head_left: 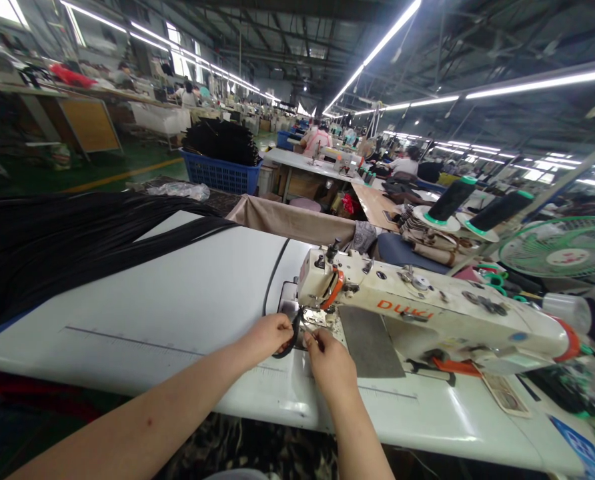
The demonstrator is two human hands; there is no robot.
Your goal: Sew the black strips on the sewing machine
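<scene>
At the front of the sewing machine [377, 293], both hands work close to the needle area. My left hand [271, 333] is closed, its fingertips pinching a narrow black strap [293, 340] that bends beside the presser foot. My right hand [331, 363] is closed too, just right of the strap, thumb and fingers pressed together; what lies between them is too small to make out. Another stretch of narrow black strip [272, 277] curves over the white tabletop [202, 287] behind the left hand.
Long black strips [77, 247] are heaped over the table's left side. Behind stands a blue basket [222, 170] full of black pieces. Black thread cones [450, 200] and a green fan [567, 247] are at the right. Other people sit at machines farther back.
</scene>
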